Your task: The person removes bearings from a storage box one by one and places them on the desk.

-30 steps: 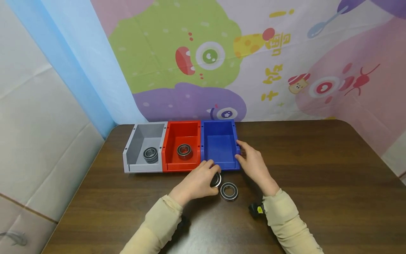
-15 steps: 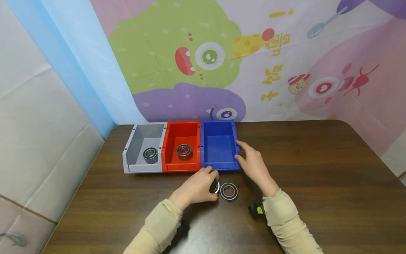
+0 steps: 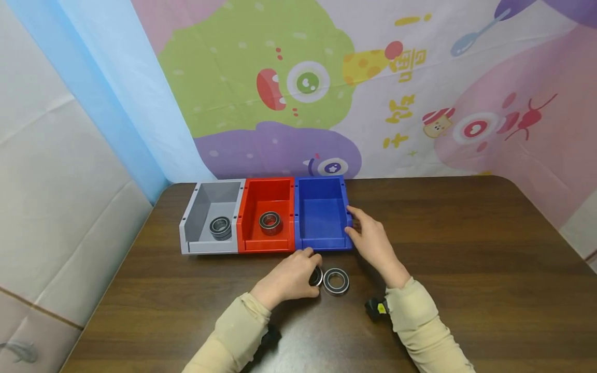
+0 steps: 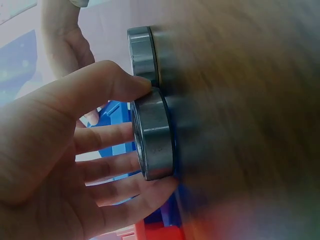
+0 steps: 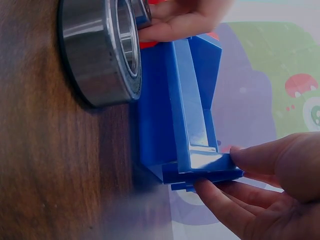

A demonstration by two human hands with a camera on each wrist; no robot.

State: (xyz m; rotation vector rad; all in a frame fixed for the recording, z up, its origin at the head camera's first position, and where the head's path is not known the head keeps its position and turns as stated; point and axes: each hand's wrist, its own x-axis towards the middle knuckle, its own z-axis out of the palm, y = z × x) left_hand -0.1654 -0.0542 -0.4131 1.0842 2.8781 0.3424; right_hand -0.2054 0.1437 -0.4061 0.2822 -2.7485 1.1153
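Note:
In the head view my left hand (image 3: 289,277) holds a steel ball bearing (image 3: 316,276) by its edge, in front of the bins. The left wrist view shows the thumb on one side of this bearing (image 4: 157,137) and fingertips on the other, close over the table. A second ball bearing (image 3: 345,282) lies flat just to its right. My right hand (image 3: 373,243) pinches the right side wall of the blue bin (image 3: 323,215), thumb and fingers on either side of the edge in the right wrist view. No bearing shows inside the blue bin.
Joined to the blue bin's left are a red bin (image 3: 270,189) and a grey bin (image 3: 219,192). A bearing (image 3: 271,231) sits in the red one, another bearing (image 3: 221,236) in the grey one. A printed cloth (image 3: 280,150) hangs behind the brown table (image 3: 457,248).
My left hand has drawn back a little from the bins with its bearing, lowering it beside the other one. The right hand stays on the blue bin.

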